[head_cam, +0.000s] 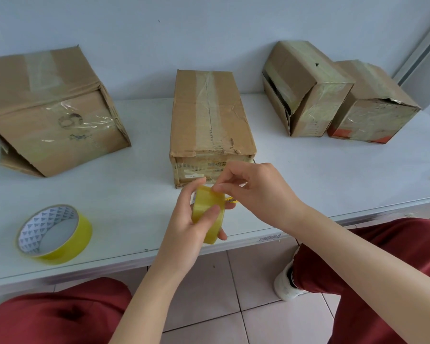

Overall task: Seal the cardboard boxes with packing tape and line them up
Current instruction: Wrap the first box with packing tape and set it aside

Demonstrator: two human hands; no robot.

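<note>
At the frame's lower centre my left hand [193, 220] gripped the tape roll [206, 207] while my right hand [256, 192] pinched at its loose end, just below the middle box [209, 112]; next, I judged, a strip had to be peeled free.

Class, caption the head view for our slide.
Left hand grips a yellow tape roll; right hand pinches its end.

White table [308, 175] — four boxes [209, 112], tape roll [55, 234].
</note>
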